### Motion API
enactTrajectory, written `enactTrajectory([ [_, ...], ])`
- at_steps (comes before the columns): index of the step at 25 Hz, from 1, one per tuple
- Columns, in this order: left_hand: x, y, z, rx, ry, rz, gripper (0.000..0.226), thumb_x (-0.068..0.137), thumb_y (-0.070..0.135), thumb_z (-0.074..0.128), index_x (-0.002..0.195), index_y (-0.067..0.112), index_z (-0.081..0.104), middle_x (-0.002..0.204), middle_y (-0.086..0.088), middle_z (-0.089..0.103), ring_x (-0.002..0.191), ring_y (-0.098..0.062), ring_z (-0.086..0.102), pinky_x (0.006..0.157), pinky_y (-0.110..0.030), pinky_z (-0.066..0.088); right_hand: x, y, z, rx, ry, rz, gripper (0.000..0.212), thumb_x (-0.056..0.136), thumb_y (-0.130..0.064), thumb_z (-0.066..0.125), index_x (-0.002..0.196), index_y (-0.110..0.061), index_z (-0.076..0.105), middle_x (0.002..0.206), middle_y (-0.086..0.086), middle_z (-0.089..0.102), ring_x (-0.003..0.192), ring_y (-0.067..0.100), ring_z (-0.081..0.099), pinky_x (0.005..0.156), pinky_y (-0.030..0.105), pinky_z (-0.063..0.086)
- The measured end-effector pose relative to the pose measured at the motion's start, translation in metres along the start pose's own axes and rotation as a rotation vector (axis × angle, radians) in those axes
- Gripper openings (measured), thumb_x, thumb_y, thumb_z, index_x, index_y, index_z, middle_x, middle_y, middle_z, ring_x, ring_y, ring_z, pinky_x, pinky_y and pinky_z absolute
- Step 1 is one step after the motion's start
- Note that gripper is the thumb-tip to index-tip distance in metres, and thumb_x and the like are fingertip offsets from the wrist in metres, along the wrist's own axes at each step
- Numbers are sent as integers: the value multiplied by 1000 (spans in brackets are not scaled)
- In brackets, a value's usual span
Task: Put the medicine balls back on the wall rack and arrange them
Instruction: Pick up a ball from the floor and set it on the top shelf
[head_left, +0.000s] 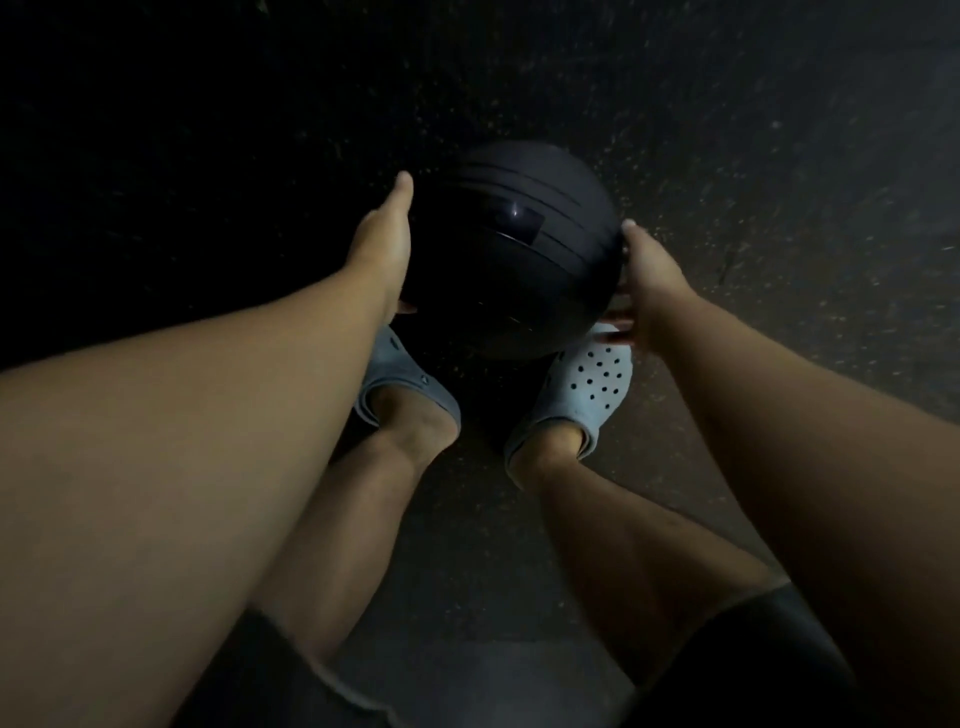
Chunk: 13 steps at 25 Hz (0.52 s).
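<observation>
Looking down in dim light, I see a dark speckled rubber floor (753, 156) filling the view. Over it sits a round black medicine ball with ribbed grooves and a glossy patch (511, 249), low and just ahead of two pale blue perforated clogs (592, 395), hiding their toes; whether it rests on the floor I cannot tell. My left hand (382, 244) lies flat against its left side, my right hand (647, 286) against its right side, both pressing the ball between them.
</observation>
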<state>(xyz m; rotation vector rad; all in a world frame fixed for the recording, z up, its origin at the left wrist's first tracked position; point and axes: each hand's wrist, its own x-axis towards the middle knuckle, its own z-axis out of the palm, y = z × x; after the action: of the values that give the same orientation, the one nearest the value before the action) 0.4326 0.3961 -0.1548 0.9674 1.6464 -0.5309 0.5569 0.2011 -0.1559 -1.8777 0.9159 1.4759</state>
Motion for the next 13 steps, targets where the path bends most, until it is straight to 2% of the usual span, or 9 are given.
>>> enactTrajectory([
  [1,14,-1,5,-53,-55,-30,71,97,77,47,147,29,63,139,-6,69,116,-31,69,87,-48,57,15,-3,4,93,-52,33,66,99,-67,43,148,-24,55,130,9,66,114,38,66,97,58,55],
  [3,34,-5,12,-135,-166,-67,63,90,81,53,110,31,85,114,-8,83,97,-31,80,75,-44,63,36,-6,10,240,-146,58,62,93,-70,49,133,-26,69,118,7,78,107,34,73,87,52,62],
  [4,39,-5,14,-176,-201,-88,62,88,81,55,89,30,90,100,-7,87,86,-30,84,68,-43,66,42,-6,12,289,-168,58,60,92,-70,52,128,-26,74,112,8,83,104,33,76,82,50,64],
  [6,38,-2,13,-255,-216,-109,61,86,77,59,70,27,90,84,-4,87,68,-25,85,58,-42,66,40,-7,13,350,-171,45,57,91,-67,53,122,-25,78,103,8,85,100,30,79,75,48,66],
  [7,29,-1,9,-289,-217,-112,58,87,73,61,68,26,89,80,-3,86,65,-24,84,58,-41,66,30,-7,13,363,-166,39,58,92,-66,52,122,-24,78,101,8,85,100,30,79,73,46,66],
  [9,4,5,1,-368,-247,-103,49,91,65,63,74,24,84,76,-2,83,72,-24,81,64,-34,65,2,-12,8,349,-157,13,60,93,-66,49,126,-23,76,104,8,85,104,29,77,76,41,66],
  [12,-66,27,-31,-479,-262,-71,41,94,59,64,87,22,80,81,-3,80,79,-24,76,70,-32,63,-76,-36,-1,282,-146,-60,62,93,-67,49,132,-25,72,120,10,81,111,30,74,90,44,62],
  [13,-93,37,-45,-518,-278,-61,40,94,58,64,88,22,80,84,-3,80,79,-23,76,72,-32,62,-107,-49,-5,264,-143,-98,62,93,-67,49,133,-26,71,121,9,79,111,30,73,89,44,61],
])
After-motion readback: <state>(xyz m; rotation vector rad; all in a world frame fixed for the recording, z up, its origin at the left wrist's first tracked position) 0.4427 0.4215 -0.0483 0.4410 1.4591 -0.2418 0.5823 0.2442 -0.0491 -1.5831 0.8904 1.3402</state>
